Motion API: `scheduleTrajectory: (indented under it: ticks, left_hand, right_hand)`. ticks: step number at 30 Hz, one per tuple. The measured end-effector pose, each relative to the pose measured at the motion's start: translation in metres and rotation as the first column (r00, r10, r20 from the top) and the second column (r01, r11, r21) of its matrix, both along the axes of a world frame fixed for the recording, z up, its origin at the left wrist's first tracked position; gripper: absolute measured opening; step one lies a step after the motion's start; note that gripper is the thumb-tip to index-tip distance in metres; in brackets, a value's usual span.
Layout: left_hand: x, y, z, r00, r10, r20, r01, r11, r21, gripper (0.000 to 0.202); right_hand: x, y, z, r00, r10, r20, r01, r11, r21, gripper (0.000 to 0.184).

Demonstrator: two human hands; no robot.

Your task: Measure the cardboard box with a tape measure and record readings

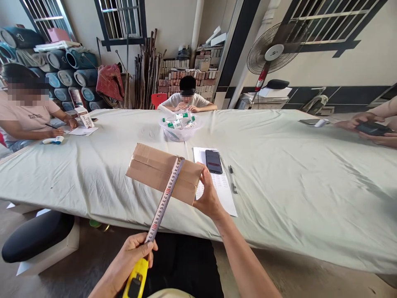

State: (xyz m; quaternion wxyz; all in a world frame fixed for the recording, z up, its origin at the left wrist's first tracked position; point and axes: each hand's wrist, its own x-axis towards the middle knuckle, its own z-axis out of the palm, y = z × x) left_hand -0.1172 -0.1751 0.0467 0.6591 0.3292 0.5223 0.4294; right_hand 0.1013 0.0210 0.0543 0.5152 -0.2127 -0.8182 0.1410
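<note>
At a long cloth-draped table (294, 198), a person's left hand (138, 248) grips a yellow tape measure (136, 279), its blade (164, 201) extended across a cardboard box (150, 163) held over the table's near side; the right hand (209, 196) clasps the box's right end. Just beyond, a phone (214, 161) rests on printed paper (221, 190), with a basin (178, 135) of bottles (179, 123) farther off.

Head-worn, looks forward and down from the near side of the cloth-covered table (279, 194), close above the left hand (136, 250) and right hand (208, 194). Faces the far wall (170, 18), spanning from barrels (58, 59) at far left to a barred window (335, 20) at far right.
</note>
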Motion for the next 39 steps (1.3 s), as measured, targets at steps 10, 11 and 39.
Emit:
scheduleTrajectory:
  ticks: [10, 11, 39]
  left_hand:
    - [-0.020, 0.011, 0.028, 0.907, -0.290, -0.305, 0.302, 0.953, -0.006, 0.038]
    - [-0.026, 0.014, 0.032, 0.876, -0.329, -0.354, 0.337, 0.941, -0.039, 0.038]
    - [-0.086, 0.116, 0.110, 0.509, -0.526, -0.682, 0.597, 0.786, -0.161, 0.021]
  right_hand:
    - [0.018, -0.001, 0.014, 1.000, 0.002, 0.022, 0.008, 0.910, -0.415, 0.116]
    - [0.021, -0.002, 0.016, 0.999, 0.024, 0.021, -0.012, 0.891, -0.454, 0.116]
    - [0.068, -0.026, -0.006, 0.995, 0.073, -0.071, -0.102, 0.722, -0.684, 0.104]
